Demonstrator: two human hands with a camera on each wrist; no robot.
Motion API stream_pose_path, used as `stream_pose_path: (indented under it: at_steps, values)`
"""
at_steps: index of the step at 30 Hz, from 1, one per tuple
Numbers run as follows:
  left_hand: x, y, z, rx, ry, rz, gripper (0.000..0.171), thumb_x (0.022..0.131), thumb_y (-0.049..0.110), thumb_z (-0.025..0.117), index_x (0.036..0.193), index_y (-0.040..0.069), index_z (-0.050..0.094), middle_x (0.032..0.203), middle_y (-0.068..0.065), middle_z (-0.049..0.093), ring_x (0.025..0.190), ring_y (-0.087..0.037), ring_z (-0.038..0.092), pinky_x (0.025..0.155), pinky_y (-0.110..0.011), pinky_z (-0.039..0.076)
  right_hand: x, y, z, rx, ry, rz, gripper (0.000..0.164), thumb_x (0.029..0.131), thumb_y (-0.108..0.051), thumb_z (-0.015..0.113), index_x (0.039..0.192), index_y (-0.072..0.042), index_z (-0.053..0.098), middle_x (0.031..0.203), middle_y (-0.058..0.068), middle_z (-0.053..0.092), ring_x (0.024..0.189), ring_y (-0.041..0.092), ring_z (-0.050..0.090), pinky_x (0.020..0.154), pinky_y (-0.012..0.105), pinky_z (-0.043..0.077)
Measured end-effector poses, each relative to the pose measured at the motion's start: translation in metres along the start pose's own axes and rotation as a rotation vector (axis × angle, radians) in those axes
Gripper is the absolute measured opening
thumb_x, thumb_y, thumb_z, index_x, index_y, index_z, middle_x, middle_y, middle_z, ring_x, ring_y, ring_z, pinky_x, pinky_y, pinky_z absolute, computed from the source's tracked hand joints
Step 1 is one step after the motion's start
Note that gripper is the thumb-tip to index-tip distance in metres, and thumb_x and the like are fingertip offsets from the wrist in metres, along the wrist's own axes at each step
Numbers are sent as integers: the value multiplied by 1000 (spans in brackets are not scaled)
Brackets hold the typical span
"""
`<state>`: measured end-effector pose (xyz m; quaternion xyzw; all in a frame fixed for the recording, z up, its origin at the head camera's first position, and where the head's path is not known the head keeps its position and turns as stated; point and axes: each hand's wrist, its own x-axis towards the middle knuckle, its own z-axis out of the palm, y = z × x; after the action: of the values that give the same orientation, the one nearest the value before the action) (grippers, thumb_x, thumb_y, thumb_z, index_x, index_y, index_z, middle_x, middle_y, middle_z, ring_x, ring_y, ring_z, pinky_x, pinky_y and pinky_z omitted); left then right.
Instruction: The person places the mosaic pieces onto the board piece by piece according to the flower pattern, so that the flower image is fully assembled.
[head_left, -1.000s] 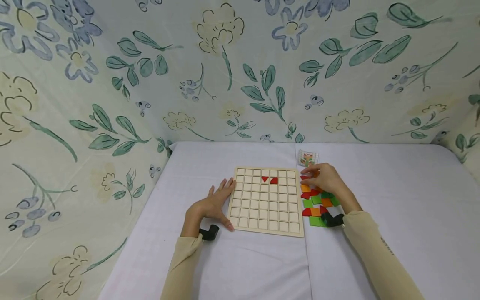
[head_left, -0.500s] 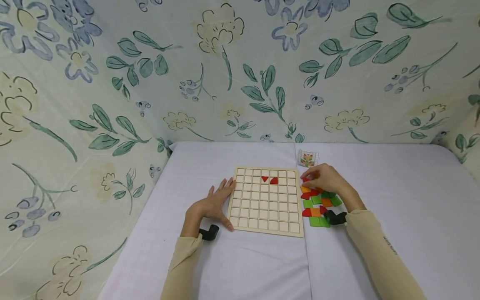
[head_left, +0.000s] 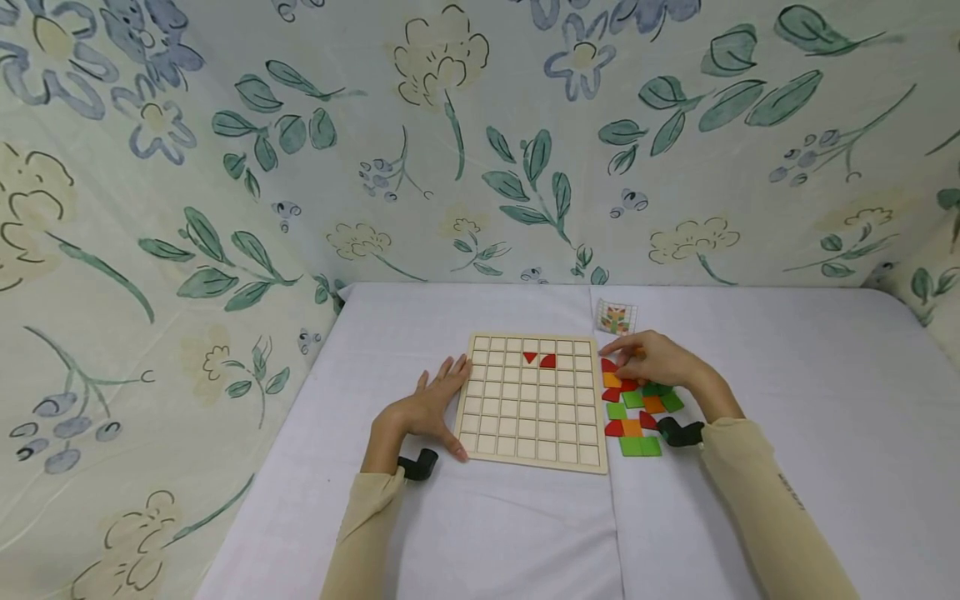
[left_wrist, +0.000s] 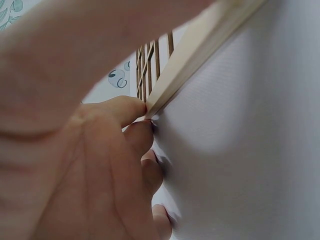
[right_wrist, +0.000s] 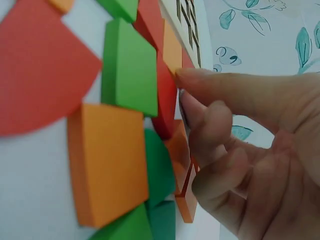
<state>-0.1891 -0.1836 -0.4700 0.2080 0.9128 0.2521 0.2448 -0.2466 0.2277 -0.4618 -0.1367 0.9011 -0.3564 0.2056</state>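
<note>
A pale wooden grid board (head_left: 528, 410) lies on the white cloth. A red triangle (head_left: 530, 357) and a red quarter-circle piece (head_left: 548, 361) sit in its upper cells. My left hand (head_left: 427, 411) rests at the board's left side, fingers spread; in the left wrist view fingertips touch the board's edge (left_wrist: 187, 65). My right hand (head_left: 656, 360) is over the far end of the loose pieces, thumb and index finger apart. In the right wrist view the thumb tip touches a small orange tile (right_wrist: 173, 47), and the other fingers bend loosely. Some pieces are hidden beneath this hand.
Right of the board lie several flat pieces, among them green squares (head_left: 641, 447), an orange square (head_left: 632, 427) and a red rounded piece (head_left: 613, 428). A small printed pattern card (head_left: 617, 317) lies behind them. Floral fabric (head_left: 480, 167) hangs behind the table.
My right hand has shifted slightly right and toward me, uncovering more of a red piece at the far left of the pile. Nearby pieces have slid a little. My left hand and the board stay put.
</note>
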Motion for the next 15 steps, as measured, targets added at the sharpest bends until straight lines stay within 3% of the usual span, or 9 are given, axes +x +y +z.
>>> stream_pose_path:
  at_steps: [7,15]
  values:
    - [0,1,0,2,-2,4,152,57,34,103,167,13,1,176,-3,-9,163,-27,-15,130,-59,-10,-1,2,-3,-1,-43,-19,35,98,-10,68,133,-7,69,100,13,64,72,20,58,66,27,51]
    - [0,0,0,3,-2,-2,152,57,34,103,168,13,1,176,-3,-9,162,-26,-15,130,-59,-10,-1,1,0,-15,-9,-14,32,99,-13,67,131,-6,69,92,11,61,66,20,56,63,28,49]
